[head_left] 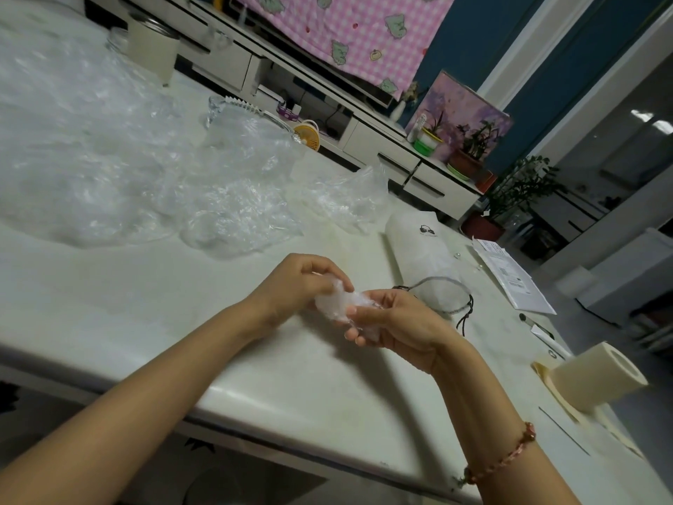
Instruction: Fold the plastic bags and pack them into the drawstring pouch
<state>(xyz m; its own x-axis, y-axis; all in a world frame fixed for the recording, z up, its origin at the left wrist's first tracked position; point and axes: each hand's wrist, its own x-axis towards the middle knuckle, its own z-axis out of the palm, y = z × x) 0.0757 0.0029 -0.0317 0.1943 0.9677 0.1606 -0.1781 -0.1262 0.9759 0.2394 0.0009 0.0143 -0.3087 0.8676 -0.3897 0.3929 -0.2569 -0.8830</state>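
Observation:
A small, tightly folded clear plastic bag (pixel 337 304) is held between both hands above the white table (pixel 182 322). My left hand (pixel 304 282) pinches its left end with curled fingers. My right hand (pixel 397 322) grips the right end from below. The white drawstring pouch (pixel 422 256) lies on its side just right of my hands, its dark cord (pixel 462 308) trailing toward me. Several loose crumpled clear bags (pixel 236 209) lie spread over the far left of the table, and one more bag (pixel 346 198) sits behind the pouch.
A roll of cream tape (pixel 597 377) stands at the right near the table's edge. A paper sheet (pixel 510 275) and a pen (pixel 539 328) lie beyond it. A cylindrical tin (pixel 153 49), a glass dish (pixel 251 114) and a small orange fan (pixel 307 134) stand at the back.

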